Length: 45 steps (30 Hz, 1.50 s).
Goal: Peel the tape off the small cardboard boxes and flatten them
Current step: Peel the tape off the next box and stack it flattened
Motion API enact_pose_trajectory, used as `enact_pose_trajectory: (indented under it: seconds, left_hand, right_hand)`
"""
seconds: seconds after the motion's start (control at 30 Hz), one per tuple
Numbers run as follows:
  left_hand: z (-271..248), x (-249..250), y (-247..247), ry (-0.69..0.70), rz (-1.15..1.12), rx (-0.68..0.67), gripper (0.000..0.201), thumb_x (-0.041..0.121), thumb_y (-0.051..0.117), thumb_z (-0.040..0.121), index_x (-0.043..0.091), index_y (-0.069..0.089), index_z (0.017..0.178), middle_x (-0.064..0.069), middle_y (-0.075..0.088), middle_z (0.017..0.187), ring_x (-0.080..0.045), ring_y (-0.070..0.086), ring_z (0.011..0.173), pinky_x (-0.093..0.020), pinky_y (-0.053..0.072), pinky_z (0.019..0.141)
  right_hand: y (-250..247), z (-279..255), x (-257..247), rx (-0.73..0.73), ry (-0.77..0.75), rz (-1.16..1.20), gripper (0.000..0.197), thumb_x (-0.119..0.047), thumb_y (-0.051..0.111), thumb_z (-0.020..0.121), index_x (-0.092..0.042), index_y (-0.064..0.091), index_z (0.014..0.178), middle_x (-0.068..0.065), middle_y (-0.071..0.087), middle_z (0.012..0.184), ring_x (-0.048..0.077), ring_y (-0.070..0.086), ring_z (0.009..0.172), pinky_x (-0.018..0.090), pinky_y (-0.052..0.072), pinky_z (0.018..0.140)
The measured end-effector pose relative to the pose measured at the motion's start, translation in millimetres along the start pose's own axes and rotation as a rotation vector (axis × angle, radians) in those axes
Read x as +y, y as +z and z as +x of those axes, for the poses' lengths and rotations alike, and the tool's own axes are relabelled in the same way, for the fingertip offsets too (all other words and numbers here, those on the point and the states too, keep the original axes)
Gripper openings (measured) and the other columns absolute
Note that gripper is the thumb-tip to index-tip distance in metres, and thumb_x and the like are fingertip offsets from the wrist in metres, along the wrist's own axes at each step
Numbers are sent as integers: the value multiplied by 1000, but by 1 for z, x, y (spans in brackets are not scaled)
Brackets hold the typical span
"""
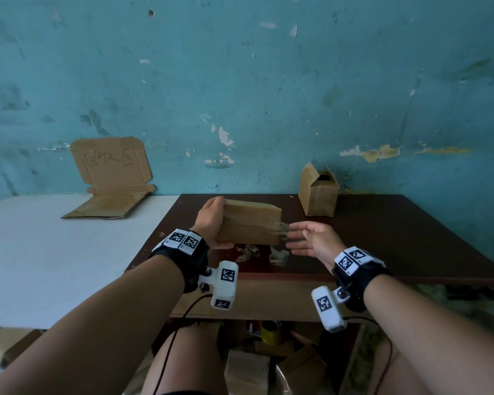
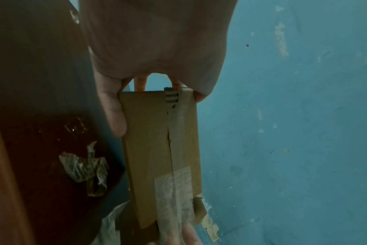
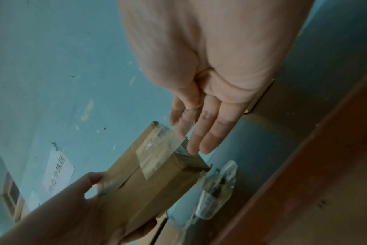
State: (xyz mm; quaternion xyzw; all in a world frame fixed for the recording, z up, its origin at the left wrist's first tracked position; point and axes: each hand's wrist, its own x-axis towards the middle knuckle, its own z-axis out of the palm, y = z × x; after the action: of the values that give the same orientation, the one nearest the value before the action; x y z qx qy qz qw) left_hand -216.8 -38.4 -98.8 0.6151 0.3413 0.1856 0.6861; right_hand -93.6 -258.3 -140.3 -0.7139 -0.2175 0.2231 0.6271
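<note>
At the centre of the head view, the left hand [image 1: 211,220] grips a small cardboard box [image 1: 251,222] above the dark worktop [image 1: 382,238], while the right hand [image 1: 311,240], fingers straight and holding nothing, reaches its taped end; best to pinch the lifted tape [image 3: 157,149] edge and pull slowly along the seam.

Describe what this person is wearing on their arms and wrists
Both forearms are bare, with no sleeves. Each wrist carries a black strap topped with white square-patterned marker tags. A white camera block with similar tags hangs under each wrist, and thin dark cables trail down.
</note>
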Motion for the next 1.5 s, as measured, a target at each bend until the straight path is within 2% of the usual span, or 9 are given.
enact_pose_trajectory:
  seconds: [0.23, 0.4, 0.6, 0.73, 0.9, 1.1, 1.2, 1.37, 1.5]
  left_hand:
    - [5, 0, 4, -3, 22, -13, 28, 44, 48, 97, 41, 58, 123, -2, 45, 126, -38, 48, 118, -63, 60, 71]
    - [14, 0, -18, -21, 7, 66, 30, 46, 47, 95, 38, 54, 123, -4, 44, 127, -37, 46, 119, -61, 60, 70]
    - [16, 2, -32, -13, 66, 34, 24, 52, 48, 91, 41, 61, 108, -7, 54, 127, -39, 60, 111, -55, 62, 65]
    - [13, 3, -28, -11, 51, 19, 31, 54, 48, 91, 40, 61, 115, -6, 52, 127, -39, 58, 112, -56, 62, 66]
    - [16, 4, -29, -34, 17, 21, 43, 56, 50, 87, 40, 60, 126, -7, 53, 130, -39, 59, 113, -54, 61, 64]
    - [19, 5, -44, -11, -19, 73, 38, 53, 48, 87, 36, 58, 120, -7, 55, 127, -36, 60, 111, -56, 61, 69]
    - [23, 2, -55, -15, -26, 94, 38, 55, 48, 88, 38, 57, 121, -6, 53, 127, -37, 60, 112, -56, 61, 70]
    - [25, -4, -53, 0, -13, 82, 35, 54, 46, 90, 42, 57, 120, -6, 53, 129, -38, 60, 113, -54, 61, 65]
    - [24, -4, -48, 5, 3, 64, 35, 56, 46, 89, 43, 58, 119, -6, 53, 131, -37, 59, 115, -53, 61, 62]
  right_hand:
    - [5, 8, 5, 60, 80, 123, 36, -2, 26, 109, 4, 59, 122, 24, 67, 113, 30, 70, 87, 39, 57, 80]
    - [-10, 13, 9, 227, 154, 219, 36, 1, 22, 107, 2, 56, 113, 16, 63, 93, 29, 67, 79, 40, 55, 75]
    - [-26, 14, 17, 275, 193, 194, 36, -3, 23, 109, -1, 59, 105, 16, 64, 99, 32, 68, 85, 40, 56, 74]
    - [-31, 14, 16, 318, 197, 235, 33, -3, 24, 108, -2, 57, 114, 13, 64, 94, 35, 65, 96, 40, 54, 76]
    - [-38, 21, 11, 399, 219, 319, 26, -1, 29, 106, -3, 54, 113, 14, 62, 96, 30, 65, 82, 39, 53, 68]
    - [-64, 27, 20, 502, 240, 555, 21, -7, 37, 106, -9, 54, 94, 16, 59, 114, 29, 63, 78, 39, 51, 65]
    - [-69, 24, 23, 498, 196, 410, 23, -2, 38, 105, -3, 57, 118, 18, 60, 120, 32, 63, 92, 43, 54, 80]
    - [-41, 18, 22, 402, -65, -403, 34, -8, 44, 100, -28, 70, 94, 0, 72, 107, 18, 68, 96, 43, 58, 89]
    - [-17, 14, 24, 114, -210, -850, 31, -15, 47, 100, -28, 75, 108, -9, 69, 114, 13, 64, 104, 30, 51, 89]
